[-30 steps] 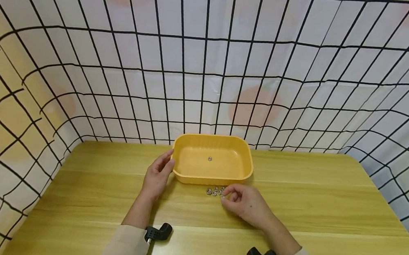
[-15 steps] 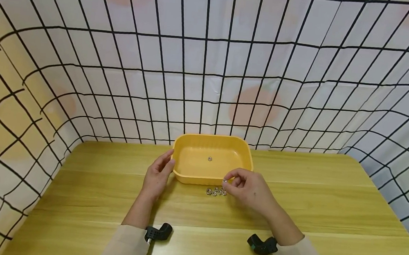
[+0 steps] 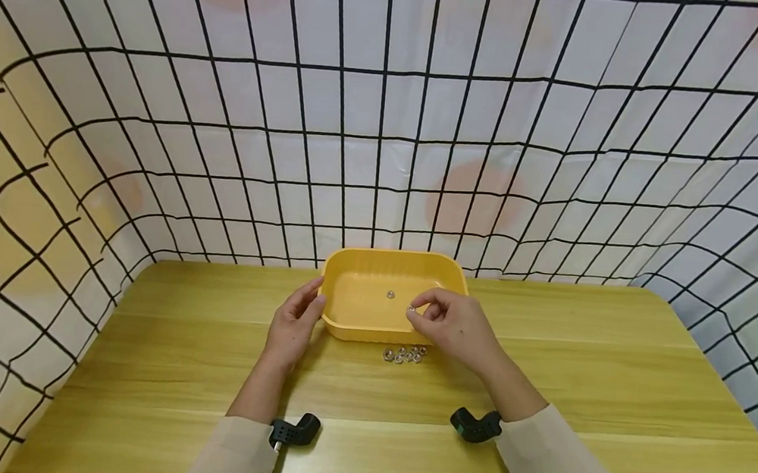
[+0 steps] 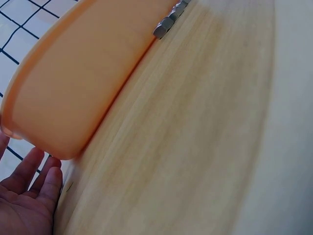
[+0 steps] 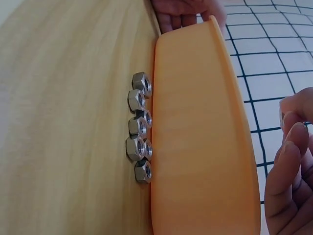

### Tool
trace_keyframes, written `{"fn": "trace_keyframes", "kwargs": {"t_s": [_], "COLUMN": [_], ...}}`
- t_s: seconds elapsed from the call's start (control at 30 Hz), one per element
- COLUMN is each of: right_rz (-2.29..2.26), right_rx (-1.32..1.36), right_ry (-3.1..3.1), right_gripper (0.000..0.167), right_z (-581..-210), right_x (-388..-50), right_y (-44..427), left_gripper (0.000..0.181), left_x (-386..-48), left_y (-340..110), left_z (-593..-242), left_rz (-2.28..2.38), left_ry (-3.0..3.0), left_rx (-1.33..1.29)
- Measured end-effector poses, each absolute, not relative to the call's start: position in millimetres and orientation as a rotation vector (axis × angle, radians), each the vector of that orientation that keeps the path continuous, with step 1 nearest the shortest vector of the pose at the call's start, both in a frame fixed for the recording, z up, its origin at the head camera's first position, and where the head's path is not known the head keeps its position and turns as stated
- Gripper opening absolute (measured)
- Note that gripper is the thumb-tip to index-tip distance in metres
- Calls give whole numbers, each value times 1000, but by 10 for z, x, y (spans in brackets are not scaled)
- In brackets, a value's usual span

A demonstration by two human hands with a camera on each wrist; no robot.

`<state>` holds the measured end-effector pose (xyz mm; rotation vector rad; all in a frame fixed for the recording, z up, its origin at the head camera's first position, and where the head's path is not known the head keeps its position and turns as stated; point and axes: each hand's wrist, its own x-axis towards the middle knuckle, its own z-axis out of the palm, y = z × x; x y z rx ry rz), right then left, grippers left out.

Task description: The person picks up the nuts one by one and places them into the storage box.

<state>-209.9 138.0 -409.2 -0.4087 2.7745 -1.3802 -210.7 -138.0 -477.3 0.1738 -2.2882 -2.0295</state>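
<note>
A small nut (image 3: 412,310) was above the yellow tray (image 3: 363,335), pinched in the fingertips of the right hand (image 3: 455,327), apparently because of its size. The left hand (image 3: 293,323), fingers relaxed, touched the tray's end, probably to steady it; loose nuts (image 5: 137,127) lay handily near on the bench (image 3: 371,457).

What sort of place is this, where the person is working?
Probably a makeshift recording booth: a wood-grain tabletop with black grid lines and pale sheeting on three sides, and a black device worn at each wrist.
</note>
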Motion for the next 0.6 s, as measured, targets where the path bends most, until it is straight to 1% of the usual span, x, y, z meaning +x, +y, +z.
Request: {"fn": "trace_keyframes", "kwargs": {"t_s": [0.43, 0.6], "right_rz": [-1308, -1258], "right_rx": [-372, -399], "right_ry": [2792, 2807], "right_gripper": [14, 16], "right_z": [-4151, -4171], "right_x": [-2419, -2527], "right_y": [1213, 1165], "left_gripper": [43, 42], "left_x": [-2110, -2108], "left_y": [-1391, -1385], "left_z": [-4763, -4759], "left_rz": [-2054, -2059], "left_ry": [-2274, -2269], "left_rx": [187, 184]}}
